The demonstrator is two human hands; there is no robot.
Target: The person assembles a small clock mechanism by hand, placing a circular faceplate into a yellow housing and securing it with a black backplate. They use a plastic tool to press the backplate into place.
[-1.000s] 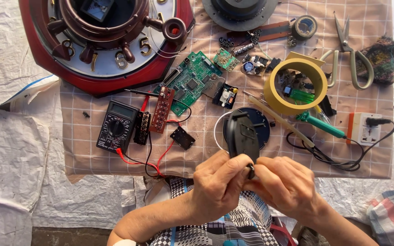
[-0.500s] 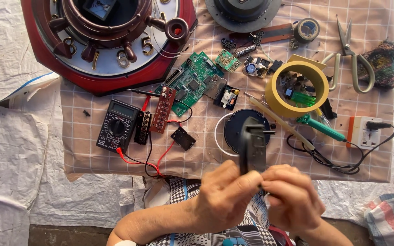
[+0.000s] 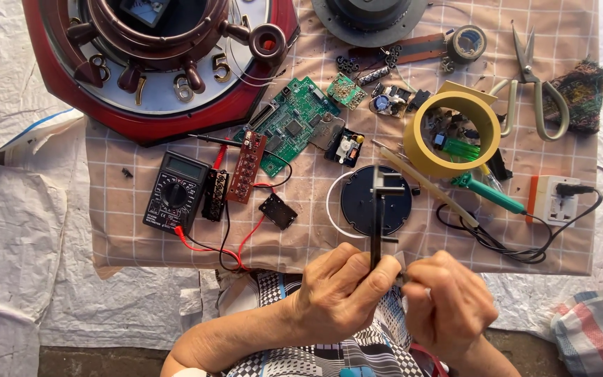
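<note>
1. Nearest me, my left hand (image 3: 340,290) pinches a thin black part (image 3: 377,230), held edge-on; my right hand (image 3: 448,304) is closed on a small tool at its base.
2. At twelve o'clock lies the round black disc (image 3: 357,202), beside the yellow tape roll (image 3: 451,132).
3. The work looks mid-way: boards lie loose.
4. The part has turned upright since earlier.

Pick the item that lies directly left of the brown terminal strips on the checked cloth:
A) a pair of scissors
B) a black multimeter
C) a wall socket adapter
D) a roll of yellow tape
B: the black multimeter with its rotary dial lies just left of the brown terminal strips; the scissors, yellow tape roll and socket adapter lie on the cloth's right side.
</note>
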